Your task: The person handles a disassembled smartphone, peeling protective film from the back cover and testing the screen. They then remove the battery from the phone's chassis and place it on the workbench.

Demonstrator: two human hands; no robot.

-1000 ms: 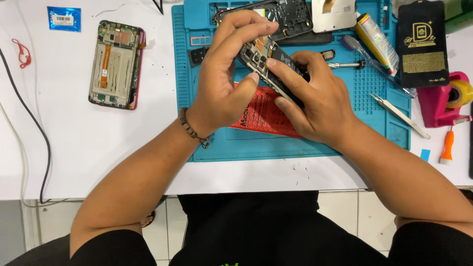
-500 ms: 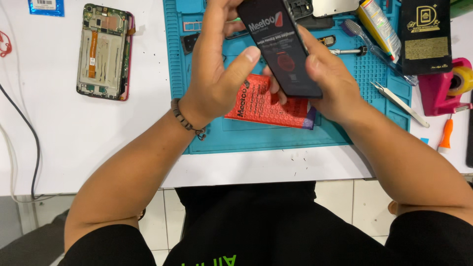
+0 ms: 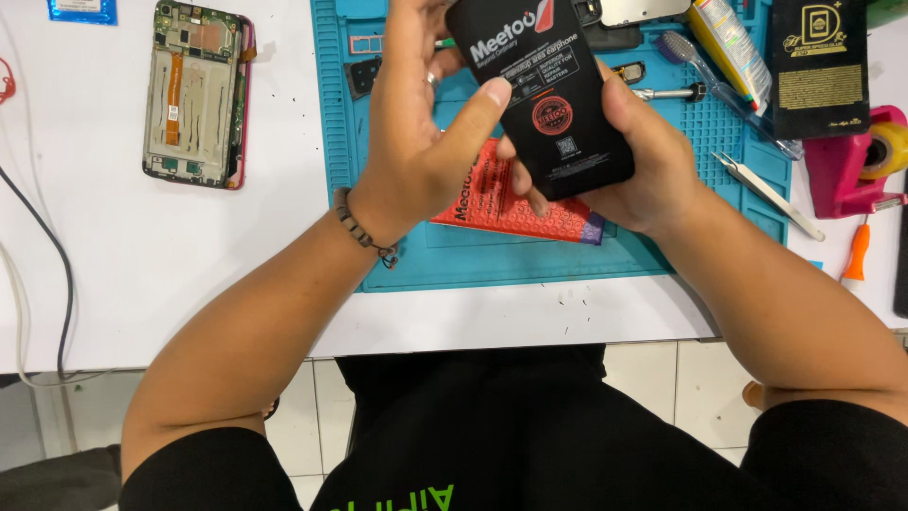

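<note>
Both hands hold a flat black battery [image 3: 549,104] with printed labels, raised above the blue repair mat [image 3: 530,260]. My left hand [image 3: 416,142] grips its left edge, thumb across the face. My right hand [image 3: 638,166] supports it from the right and underneath. A red packet [image 3: 515,213] lies on the mat right below the hands. An opened phone frame [image 3: 196,95] with bare circuitry lies on the white table to the left, away from both hands.
On the mat's right side lie tweezers [image 3: 766,194], a toothbrush [image 3: 695,61] and a small screwdriver [image 3: 662,93]. A black box [image 3: 818,61], a pink tape dispenser [image 3: 856,170] and an orange tool [image 3: 856,255] sit at the right. A black cable [image 3: 43,246] runs down the left.
The hands held a phone part low over the mat a second ago; since then the black battery has come up toward the camera, face turned up, and the view moved closer.
</note>
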